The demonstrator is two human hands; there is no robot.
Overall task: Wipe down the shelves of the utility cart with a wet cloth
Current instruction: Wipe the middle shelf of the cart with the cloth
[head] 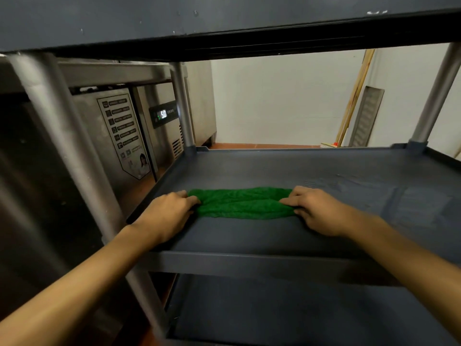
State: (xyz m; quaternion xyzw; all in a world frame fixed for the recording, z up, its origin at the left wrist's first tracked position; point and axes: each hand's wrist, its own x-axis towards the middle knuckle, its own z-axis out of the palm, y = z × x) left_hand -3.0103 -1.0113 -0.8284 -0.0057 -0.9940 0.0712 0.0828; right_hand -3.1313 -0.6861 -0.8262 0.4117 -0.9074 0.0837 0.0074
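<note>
Down on the middle shelf (274, 168) of the cart lay the cloth (242, 203), green and bunched into a long, wrinkled roll that ran from side to side. It sat in the near left part of the shelf, flat on the dark grey surface, with one hand at each end.

The left hand (167, 213) lay knuckles up at the cloth's left end, close to the shelf's left rim. Its fingers were curled over the end of the roll and gripped it. The right hand (316, 211) was at the opposite end, also knuckles up, its fingers and thumb bent in and pinching the fabric. Both forearms reached in over the front rim, and the cloth was stretched between the two hands.

Right of the right hand, faint streaks (374, 191) marked the shelf. The top shelf (174, 18) hung overhead, and the bottom shelf (274, 310) showed below. Grey posts (64, 136) stood at the corners.

Left of the cart stood a steel fridge (202, 101) with a sticker (124, 131) and a lit display (163, 114). Beyond the cart was a white wall (274, 101) above a reddish floor (249, 146). A wooden pole (354, 96) and a grille (366, 116) leaned against that wall.
</note>
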